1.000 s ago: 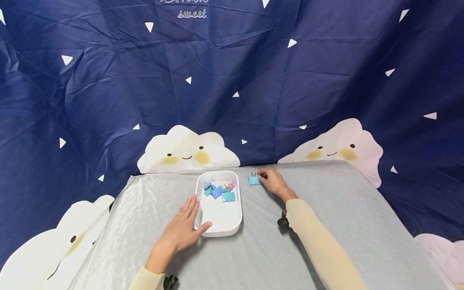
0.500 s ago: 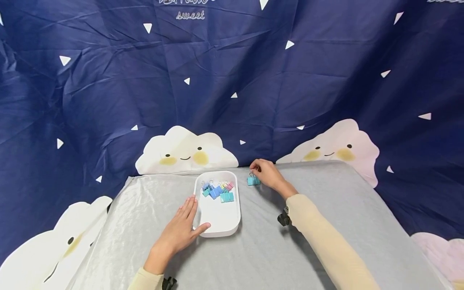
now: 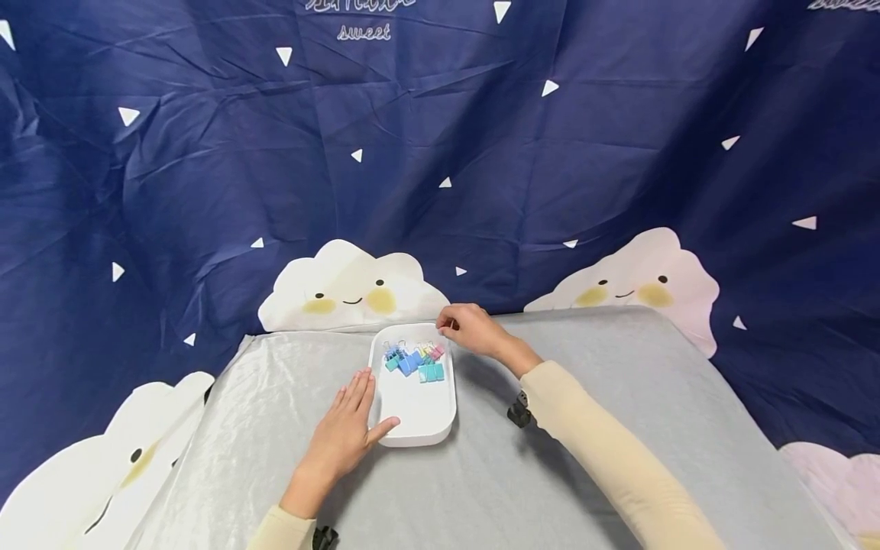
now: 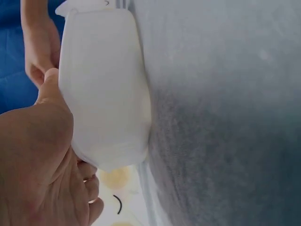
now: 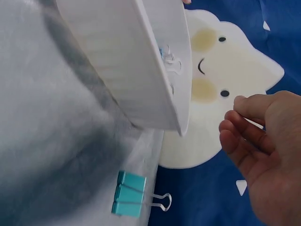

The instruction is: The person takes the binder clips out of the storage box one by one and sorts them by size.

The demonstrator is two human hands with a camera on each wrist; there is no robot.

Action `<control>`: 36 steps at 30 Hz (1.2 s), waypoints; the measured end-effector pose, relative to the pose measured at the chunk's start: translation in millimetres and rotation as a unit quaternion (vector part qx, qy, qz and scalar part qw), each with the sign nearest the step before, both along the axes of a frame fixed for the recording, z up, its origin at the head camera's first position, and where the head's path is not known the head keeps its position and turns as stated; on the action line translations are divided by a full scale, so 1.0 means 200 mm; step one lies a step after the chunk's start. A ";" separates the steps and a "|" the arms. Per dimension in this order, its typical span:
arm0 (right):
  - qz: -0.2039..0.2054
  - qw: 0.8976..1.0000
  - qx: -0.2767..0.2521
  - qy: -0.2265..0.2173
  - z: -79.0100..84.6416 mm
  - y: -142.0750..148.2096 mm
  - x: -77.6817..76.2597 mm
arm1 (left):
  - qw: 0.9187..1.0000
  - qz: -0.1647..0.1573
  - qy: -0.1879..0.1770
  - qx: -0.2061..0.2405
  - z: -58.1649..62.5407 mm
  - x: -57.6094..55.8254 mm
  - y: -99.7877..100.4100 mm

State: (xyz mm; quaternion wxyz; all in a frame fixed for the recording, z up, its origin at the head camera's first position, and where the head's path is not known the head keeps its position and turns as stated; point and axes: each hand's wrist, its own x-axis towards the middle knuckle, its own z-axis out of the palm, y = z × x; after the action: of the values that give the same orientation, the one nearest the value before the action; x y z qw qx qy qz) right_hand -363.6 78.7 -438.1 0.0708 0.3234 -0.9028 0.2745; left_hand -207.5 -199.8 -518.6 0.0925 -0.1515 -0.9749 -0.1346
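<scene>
The right hand (image 3: pixel 476 331) appears to be reaching for a clip at the tray's far right corner; its fingers are loosely bent, thumb and fingertips apart, around nothing. The left hand (image 3: pixel 345 429) steadies the white tray (image 3: pixel 415 411), thumb over the rim, fingers relaxed along the wall. The next move probably calls for dipping the fingertips inside and pinching one wire handle without dragging its neighbours.

Counted: one tray on the grey-covered counter (image 3: pixel 481 473), and one loose teal binder clip (image 5: pixel 129 194) lying beside it. Inside, one large teal clip (image 3: pixel 436 373) and one large blue clip (image 3: pixel 409 364) stand out; the smaller clips (image 3: pixel 438 352) overlap too much to count.
</scene>
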 end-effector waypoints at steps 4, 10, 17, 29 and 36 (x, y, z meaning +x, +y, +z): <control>0.015 0.999 0.030 -0.020 0.00 -0.07 0.02 | 1.000 0.007 0.002 -0.004 -0.01 -0.01 0.01; 0.033 0.996 0.079 -0.029 0.00 -0.16 0.04 | 1.000 0.012 0.007 -0.008 0.00 -0.02 0.02; 0.015 0.988 0.147 -0.050 -0.02 -0.24 0.05 | 1.000 0.009 -0.005 -0.002 -0.02 -0.04 0.01; 0.047 0.941 0.320 -0.101 -0.15 -0.32 0.13 | 1.000 0.003 0.000 0.014 -0.02 -0.04 0.01; 0.061 0.940 0.321 -0.101 -0.16 -0.33 0.14 | 1.000 -0.003 0.012 0.026 -0.02 -0.04 0.01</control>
State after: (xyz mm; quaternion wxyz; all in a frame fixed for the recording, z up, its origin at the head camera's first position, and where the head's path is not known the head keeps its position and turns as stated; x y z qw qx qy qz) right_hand -335.1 12.1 -469.2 -0.1455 0.3542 -0.9238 0.0050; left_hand -214.6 -198.2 -522.8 0.1080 -0.1541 -0.9693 -0.1586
